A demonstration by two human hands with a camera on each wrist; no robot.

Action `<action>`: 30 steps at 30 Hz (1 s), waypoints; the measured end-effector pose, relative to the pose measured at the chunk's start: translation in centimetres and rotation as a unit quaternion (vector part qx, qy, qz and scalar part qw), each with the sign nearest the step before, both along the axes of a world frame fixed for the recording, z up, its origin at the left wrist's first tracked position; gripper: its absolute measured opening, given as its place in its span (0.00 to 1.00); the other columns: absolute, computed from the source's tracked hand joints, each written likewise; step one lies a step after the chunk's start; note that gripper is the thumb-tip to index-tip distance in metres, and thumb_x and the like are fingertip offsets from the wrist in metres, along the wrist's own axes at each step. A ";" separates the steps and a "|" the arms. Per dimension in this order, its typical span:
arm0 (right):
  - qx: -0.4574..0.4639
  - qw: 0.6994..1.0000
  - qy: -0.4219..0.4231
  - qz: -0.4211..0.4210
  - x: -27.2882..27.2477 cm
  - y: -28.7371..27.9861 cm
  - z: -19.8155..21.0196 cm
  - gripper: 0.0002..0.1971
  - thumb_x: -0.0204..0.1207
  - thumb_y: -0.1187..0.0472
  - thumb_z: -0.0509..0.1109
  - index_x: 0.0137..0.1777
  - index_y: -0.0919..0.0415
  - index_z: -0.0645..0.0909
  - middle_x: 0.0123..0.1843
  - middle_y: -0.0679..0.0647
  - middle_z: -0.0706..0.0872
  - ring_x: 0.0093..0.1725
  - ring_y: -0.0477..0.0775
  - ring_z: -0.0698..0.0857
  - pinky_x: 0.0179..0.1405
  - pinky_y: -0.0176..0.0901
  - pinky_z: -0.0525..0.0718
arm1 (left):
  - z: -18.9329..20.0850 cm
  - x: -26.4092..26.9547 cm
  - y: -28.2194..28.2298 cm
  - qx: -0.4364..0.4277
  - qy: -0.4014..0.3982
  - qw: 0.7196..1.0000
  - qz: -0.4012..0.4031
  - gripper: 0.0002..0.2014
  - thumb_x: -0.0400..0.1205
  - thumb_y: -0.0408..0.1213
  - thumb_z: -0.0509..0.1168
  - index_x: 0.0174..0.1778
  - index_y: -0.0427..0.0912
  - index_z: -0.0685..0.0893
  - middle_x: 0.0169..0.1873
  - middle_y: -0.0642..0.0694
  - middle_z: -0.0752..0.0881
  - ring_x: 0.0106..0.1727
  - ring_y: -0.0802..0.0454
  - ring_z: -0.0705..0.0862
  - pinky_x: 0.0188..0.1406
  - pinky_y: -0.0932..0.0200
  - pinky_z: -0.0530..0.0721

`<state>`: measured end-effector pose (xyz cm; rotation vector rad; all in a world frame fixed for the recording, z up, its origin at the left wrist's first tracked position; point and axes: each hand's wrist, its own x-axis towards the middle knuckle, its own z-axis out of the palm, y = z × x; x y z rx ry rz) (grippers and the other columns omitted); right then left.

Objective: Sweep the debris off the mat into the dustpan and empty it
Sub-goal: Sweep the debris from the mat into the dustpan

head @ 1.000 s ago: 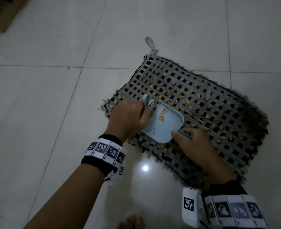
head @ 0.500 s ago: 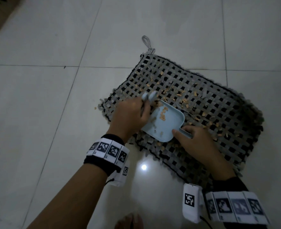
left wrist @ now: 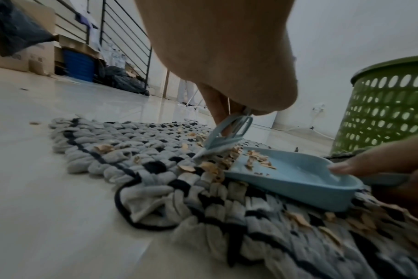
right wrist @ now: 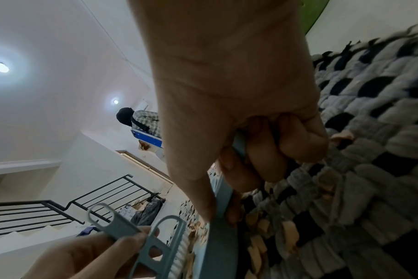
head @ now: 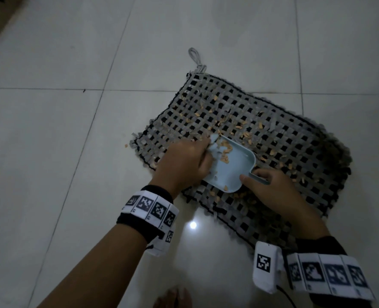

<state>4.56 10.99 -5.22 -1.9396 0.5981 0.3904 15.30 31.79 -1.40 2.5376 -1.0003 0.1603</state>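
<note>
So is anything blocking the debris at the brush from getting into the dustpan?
Nothing visible does. The brush in the left hand sits right at the dustpan open lip, which lies flat on the mat; debris is piled against that lip, some already inside.

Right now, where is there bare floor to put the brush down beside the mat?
Bare tile lies left of the mat, and more beyond its loop. The middle is crowded: debris, dustpan, both hands.
</note>
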 end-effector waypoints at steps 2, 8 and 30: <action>0.002 1.000 0.002 0.008 0.0 -0.1 0.0 0.16 0.77 0.41 0.73 0.51 0.53 0.90 0.49 0.48 0.89 0.46 0.46 0.87 0.38 0.39 0.80 | 0.3 0.0 -0.1 -0.022 0.001 1.000 -0.008 0.11 0.81 0.31 0.68 0.31 0.39 0.82 0.19 0.50 0.76 0.17 0.54 0.66 0.20 0.67 0.56; 0.000 1.000 -0.004 0.006 0.0 0.0 0.2 0.15 0.77 0.41 0.73 0.46 0.52 0.90 0.45 0.47 0.89 0.44 0.48 0.87 0.40 0.43 0.85 | 0.9 0.7 -0.4 -0.033 0.010 0.998 0.059 0.18 0.82 0.29 0.69 0.30 0.48 0.71 0.20 0.54 0.68 0.17 0.57 0.60 0.20 0.70 0.52; -0.030 0.991 -0.087 0.094 1.9 7.7 0.7 0.16 0.79 0.42 0.71 0.40 0.53 0.85 0.33 0.48 0.85 0.32 0.47 0.85 0.28 0.42 0.81 | 0.9 3.0 9.7 -0.036 0.005 0.961 0.273 0.19 0.88 0.44 0.61 0.37 0.36 0.86 0.28 0.42 0.89 0.28 0.43 0.87 0.27 0.48 0.82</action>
